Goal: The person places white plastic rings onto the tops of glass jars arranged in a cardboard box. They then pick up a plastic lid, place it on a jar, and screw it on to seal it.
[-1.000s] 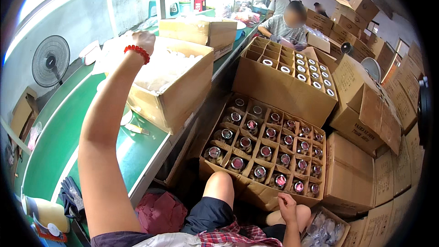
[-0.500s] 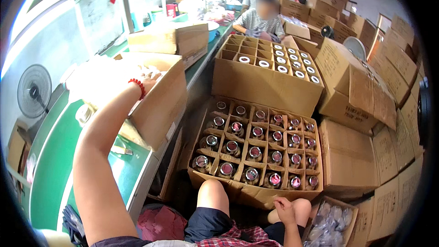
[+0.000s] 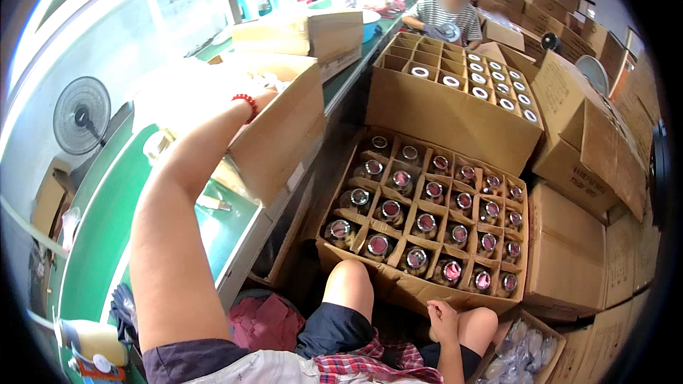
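"See the open brown cardboard box [image 3: 281, 146]?"
"On the green tabletop [image 3: 99, 242], with the left hand [image 3: 264, 97] inside; can't tell its grip."
"And for the right hand [image 3: 442, 320]?"
"Curled narrow, near the divided brown carton [image 3: 405, 286] of clear jars [image 3: 425, 223]."

Open air above glass jars [image 3: 426, 225]; R hand [image 3: 442, 320] has room up over jar carton's front wall [image 3: 405, 286], R knee [image 3: 479, 326] close alongside. Taller divided carton [image 3: 445, 115] blocks far side; open-top carton's wall [image 3: 282, 144] stands btwn L hand [image 3: 263, 95] & jars.
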`<state>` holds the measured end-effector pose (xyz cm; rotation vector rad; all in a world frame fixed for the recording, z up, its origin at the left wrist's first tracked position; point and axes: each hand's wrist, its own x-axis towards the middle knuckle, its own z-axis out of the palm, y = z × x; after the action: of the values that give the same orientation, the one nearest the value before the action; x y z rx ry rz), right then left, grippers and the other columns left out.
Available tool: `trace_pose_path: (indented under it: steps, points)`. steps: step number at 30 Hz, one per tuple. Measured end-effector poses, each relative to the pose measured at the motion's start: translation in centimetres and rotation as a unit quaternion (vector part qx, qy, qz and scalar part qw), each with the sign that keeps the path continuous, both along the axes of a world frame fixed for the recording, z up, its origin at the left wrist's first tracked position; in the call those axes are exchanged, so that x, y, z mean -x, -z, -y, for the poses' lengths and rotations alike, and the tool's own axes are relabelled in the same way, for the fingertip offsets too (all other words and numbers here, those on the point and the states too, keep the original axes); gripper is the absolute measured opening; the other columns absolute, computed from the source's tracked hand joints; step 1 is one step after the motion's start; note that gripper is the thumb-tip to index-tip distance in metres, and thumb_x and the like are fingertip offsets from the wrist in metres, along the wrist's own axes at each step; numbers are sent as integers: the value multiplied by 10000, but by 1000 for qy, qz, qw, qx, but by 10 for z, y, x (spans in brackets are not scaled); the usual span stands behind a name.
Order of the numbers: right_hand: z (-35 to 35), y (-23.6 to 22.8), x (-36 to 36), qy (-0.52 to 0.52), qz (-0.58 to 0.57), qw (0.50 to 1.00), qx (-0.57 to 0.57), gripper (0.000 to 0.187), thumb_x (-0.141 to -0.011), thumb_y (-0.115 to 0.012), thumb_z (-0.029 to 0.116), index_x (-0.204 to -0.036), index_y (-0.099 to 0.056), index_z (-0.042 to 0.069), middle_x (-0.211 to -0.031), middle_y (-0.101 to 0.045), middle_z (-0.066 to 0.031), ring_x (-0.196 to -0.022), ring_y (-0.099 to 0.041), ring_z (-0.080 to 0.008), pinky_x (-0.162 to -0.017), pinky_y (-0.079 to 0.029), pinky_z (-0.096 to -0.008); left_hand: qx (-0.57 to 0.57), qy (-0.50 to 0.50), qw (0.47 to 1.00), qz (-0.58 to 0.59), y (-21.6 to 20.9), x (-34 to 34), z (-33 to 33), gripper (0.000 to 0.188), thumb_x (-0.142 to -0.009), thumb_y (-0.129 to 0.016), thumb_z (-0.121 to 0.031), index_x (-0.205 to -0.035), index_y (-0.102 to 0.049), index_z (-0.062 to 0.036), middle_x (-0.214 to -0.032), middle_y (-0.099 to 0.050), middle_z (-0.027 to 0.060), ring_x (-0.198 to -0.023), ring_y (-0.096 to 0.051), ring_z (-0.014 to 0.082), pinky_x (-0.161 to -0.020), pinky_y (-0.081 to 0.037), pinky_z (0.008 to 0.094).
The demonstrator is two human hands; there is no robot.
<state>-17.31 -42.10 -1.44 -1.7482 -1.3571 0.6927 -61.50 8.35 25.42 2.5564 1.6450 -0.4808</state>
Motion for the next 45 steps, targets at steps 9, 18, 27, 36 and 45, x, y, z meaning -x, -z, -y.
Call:
trace_pose_path:
  steps: [9, 18, 27, 36, 45]
  points:
    - [1, 0, 2, -33, 38, 999, -19, 112, -827, -625, 101, -909, -663, 35, -765, -637, -103, -609, -556, -175, -585, -449, -282, -305, 67, 898, 310, -12, 52, 7, 423, -878, -552, -285, -1182, -540, 9, -932, -648, 184, -843, -602, 280, -778, -487, 372]
    - [7, -2, -1, -30, 21, 999, 15, 126, -835, -613, 104, -934, -649, 36, -764, -632, -112, -639, -575, -206, -621, -466, -291, -7, -237, 489, 839, -61, 8, 31, 447, -993, -239, -329, -1196, -505, -32, -1150, -566, 156, -940, -604, 259, -826, -519, 428]
    - [9, 9, 1, -46, 46, 997, 36, 138, -840, -616, 113, -936, -667, 27, -846, -687, -106, -728, -642, -172, -670, -495, -269, -36, -149, 451, 879, -71, 1, 28, 286, -921, -480, -131, -1173, -499, 3, -1014, -612, 125, -869, -613, 217, -767, -526, 313]
    - [11, 9, 1, -48, 31, 998, 26, 146, -847, -618, 117, -950, -668, 25, -821, -681, -100, -709, -635, -162, -658, -495, -269, -44, -80, 417, 904, -90, 15, 48, 312, -903, -511, -133, -1179, -499, 11, -1026, -614, 130, -892, -617, 220, -786, -530, 333]
    - [-96, -106, 43, -143, -43, 987, -67, 241, -872, -612, 128, -1070, -632, -9, -1027, -661, -140, -872, -648, -194, -754, -508, -276, -60, -51, 406, 911, -79, 40, 74, 341, -885, -542, -135, -1186, -499, 19, -1037, -617, 134, -915, -620, 224, -804, -534, 353]
